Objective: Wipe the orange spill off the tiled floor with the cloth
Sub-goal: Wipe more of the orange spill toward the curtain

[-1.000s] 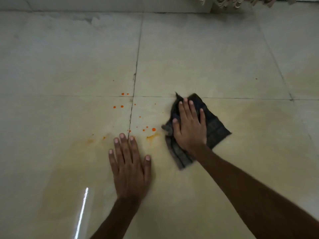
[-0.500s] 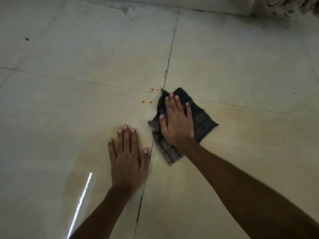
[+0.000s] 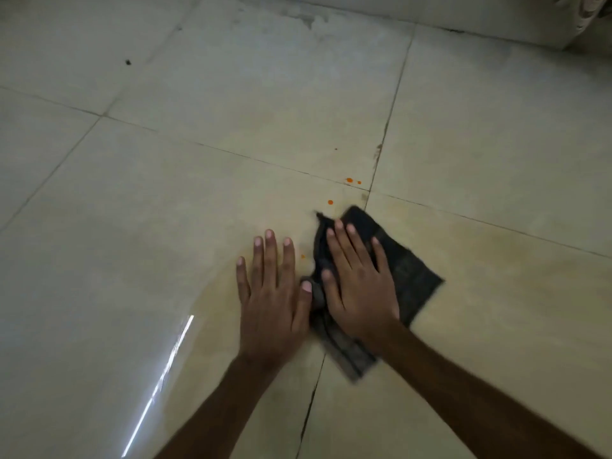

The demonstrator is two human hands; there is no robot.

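Note:
A dark checked cloth (image 3: 410,276) lies flat on the pale tiled floor (image 3: 165,226). My right hand (image 3: 357,283) presses down on it with straight fingers. My left hand (image 3: 271,293) rests flat on the bare tile just left of the cloth, its thumb touching the cloth's edge. Orange drops (image 3: 349,180) sit beyond the cloth near the crossing of the tile joints, with another drop (image 3: 330,202) closer and a tiny one (image 3: 302,256) between my hands. A faint yellowish smear (image 3: 496,253) spreads over the tiles around the cloth.
A wall base (image 3: 463,18) runs along the top, with a patterned object (image 3: 592,11) in the top right corner. A small dark speck (image 3: 128,62) lies far left. A bright light streak (image 3: 159,382) reflects on the wet tile at lower left.
My right hand has slid the cloth leftwards over the orange drops until it meets my left thumb. Fewer drops show. The view has shifted left.

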